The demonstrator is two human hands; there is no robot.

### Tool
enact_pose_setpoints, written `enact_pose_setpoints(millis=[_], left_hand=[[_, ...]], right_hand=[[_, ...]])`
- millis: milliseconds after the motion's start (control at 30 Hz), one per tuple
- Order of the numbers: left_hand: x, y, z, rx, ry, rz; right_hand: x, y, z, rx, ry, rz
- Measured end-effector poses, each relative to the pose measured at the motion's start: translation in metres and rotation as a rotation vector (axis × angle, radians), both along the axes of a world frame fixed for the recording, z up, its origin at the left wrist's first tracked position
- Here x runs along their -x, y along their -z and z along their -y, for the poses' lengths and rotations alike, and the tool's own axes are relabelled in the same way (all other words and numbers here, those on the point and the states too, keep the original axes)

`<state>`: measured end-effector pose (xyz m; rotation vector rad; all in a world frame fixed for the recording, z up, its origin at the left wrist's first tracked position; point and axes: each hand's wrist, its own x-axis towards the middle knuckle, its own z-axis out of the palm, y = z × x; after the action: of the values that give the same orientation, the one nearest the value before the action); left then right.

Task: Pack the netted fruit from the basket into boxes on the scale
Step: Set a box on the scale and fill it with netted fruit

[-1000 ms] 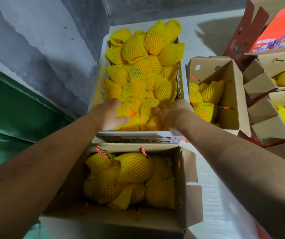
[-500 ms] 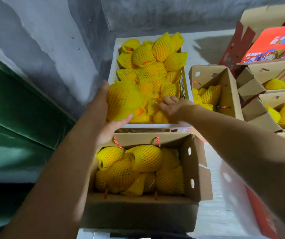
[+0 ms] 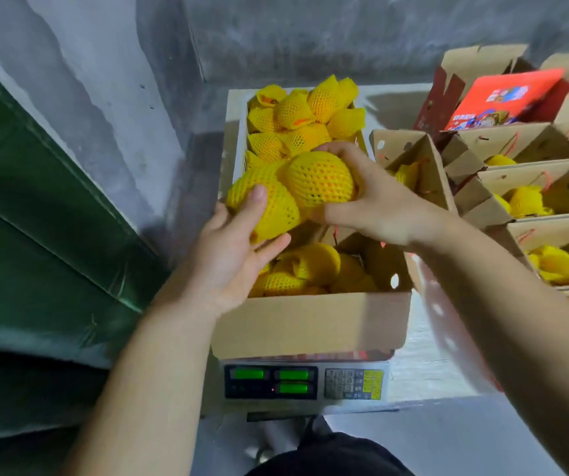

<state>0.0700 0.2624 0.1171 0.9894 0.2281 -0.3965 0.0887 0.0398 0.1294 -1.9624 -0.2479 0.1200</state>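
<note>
My left hand [image 3: 231, 255] grips a yellow netted fruit [image 3: 269, 204] from below, thumb on its top. My right hand [image 3: 369, 197] curls round a second netted fruit [image 3: 317, 178] from the right side. Both fruits hover over the far end of the open cardboard box [image 3: 310, 321], which holds several netted fruits [image 3: 310, 269] and stands on the digital scale [image 3: 305, 383] with lit green displays. Behind the box, the white basket [image 3: 233, 132] is heaped with several more netted fruits [image 3: 297, 121].
To the right stand open cardboard boxes [image 3: 424, 173] holding netted fruit, with more boxes [image 3: 551, 187] beyond and a red printed lid [image 3: 506, 97] at the back. A grey wall [image 3: 104, 80] and a green panel [image 3: 35, 218] close off the left side.
My left hand carried its fruit from beside the basket to above the box. My right hand took a fruit out of the basket and lifted it. The view tilted down, showing the scale.
</note>
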Motion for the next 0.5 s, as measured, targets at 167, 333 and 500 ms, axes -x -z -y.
enact_pose_setpoints(millis=[167,333,500], left_hand=[[0.02,0.007,-0.016,-0.72,0.025,0.353],[0.026,0.006,-0.037,-1.154,0.386,0.596],[0.063,0.0,-0.062,-0.94,0.35,0.643]], right_hand=[[0.062,0.003,-0.021,-0.057,0.236,0.107],[0.108,0.019,-0.045,0.006,0.467,0.131],[0.143,0.023,-0.079,-0.074,0.466,0.139]])
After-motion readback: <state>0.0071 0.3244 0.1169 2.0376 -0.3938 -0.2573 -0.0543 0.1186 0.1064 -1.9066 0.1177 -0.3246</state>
